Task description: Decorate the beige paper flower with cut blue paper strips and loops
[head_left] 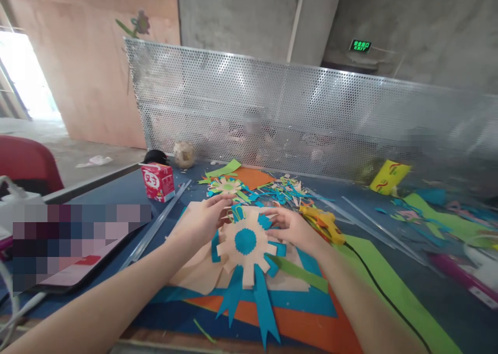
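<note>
A felt rosette [231, 240] lies in front of me, with a cream petal layer over blue tabs, a scalloped blue centre and blue forked tails hanging towards me. My left hand [202, 218] is at its upper left edge, fingers stretched out and partly apart. At the upper right edge is my right hand [291, 229], its fingers spread and reaching to the blue tabs. Whether the fingertips press on the felt I cannot tell. Under the rosette are layered sheets of cream, blue and orange felt [303, 323]. A green felt strip [305, 275] sticks out at its right.
A yellow glue gun [322, 223] with a black cord lies beyond my right forearm. Clear glue sticks [161, 224] lie at both sides. Further back are a second felt flower [225, 186], felt scraps [286, 190], a red box [157, 181] and a perforated metal screen [218, 94].
</note>
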### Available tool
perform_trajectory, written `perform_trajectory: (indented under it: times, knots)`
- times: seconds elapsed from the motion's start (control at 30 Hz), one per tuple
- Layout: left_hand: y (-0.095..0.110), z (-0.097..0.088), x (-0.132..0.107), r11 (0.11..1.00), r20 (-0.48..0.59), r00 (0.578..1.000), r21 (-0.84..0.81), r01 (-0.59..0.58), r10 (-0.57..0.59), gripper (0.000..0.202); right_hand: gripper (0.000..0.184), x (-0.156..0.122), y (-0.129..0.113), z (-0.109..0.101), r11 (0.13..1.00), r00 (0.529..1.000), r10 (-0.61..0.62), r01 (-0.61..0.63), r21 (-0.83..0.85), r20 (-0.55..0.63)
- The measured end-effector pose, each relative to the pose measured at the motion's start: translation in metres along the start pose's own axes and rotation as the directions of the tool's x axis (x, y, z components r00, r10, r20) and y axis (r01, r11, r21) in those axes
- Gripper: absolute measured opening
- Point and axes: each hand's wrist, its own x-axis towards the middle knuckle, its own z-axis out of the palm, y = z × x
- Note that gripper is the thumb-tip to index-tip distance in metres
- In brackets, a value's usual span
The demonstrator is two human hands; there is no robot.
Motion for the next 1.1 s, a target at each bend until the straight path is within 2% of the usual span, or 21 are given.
perform_trajectory:
  times: [0.1,0.17,0.23,0.33,0.47,0.53,0.67,0.87,1.1]
  knots:
    - [0.006,0.003,0.001,0.997,0.018,0.998,-0.057,0.060,-0.059,0.020,0.038,0.000,-0.002,-0.001,0.990,0.998,0.038,-0.031,0.139,-0.050]
    - [0.007,0.003,-0.001,0.996,0.061,0.994,-0.012,0.091,-0.090,0.028,0.038,0.001,-0.001,-0.002,0.980,0.994,0.028,-0.007,0.200,-0.103]
    - [0.004,0.003,-0.005,0.994,0.118,0.990,0.094,0.060,-0.071,0.033,0.038,0.002,0.003,-0.004,0.974,0.988,0.010,0.026,0.227,-0.155]
    - [-0.003,0.001,-0.010,0.957,0.158,0.987,0.285,-0.055,0.009,0.029,0.037,0.006,0.011,-0.007,0.962,0.977,0.006,0.052,0.268,-0.211]
    - [-0.008,-0.002,-0.008,0.832,0.102,0.990,0.539,-0.134,0.093,0.031,0.042,0.010,0.019,-0.009,0.937,0.977,0.075,-0.001,0.351,-0.199]
    - [-0.008,-0.004,-0.005,0.795,0.078,0.989,0.589,-0.145,0.123,0.031,0.045,0.009,0.020,-0.008,0.922,0.980,0.130,-0.065,0.382,-0.149]
    - [-0.005,-0.006,-0.004,0.792,0.071,0.986,0.588,-0.162,0.149,0.028,0.046,0.007,0.020,-0.004,0.909,0.974,0.205,-0.153,0.389,-0.095]
    - [-0.003,-0.004,-0.009,0.824,0.079,0.985,0.540,-0.174,0.156,0.020,0.036,0.005,0.018,-0.002,0.900,0.971,0.222,-0.169,0.403,-0.087]
    - [0.006,-0.004,-0.016,0.799,0.106,0.981,0.570,-0.192,0.161,0.016,0.025,0.004,0.017,-0.004,0.903,0.959,0.258,-0.196,0.383,-0.117]
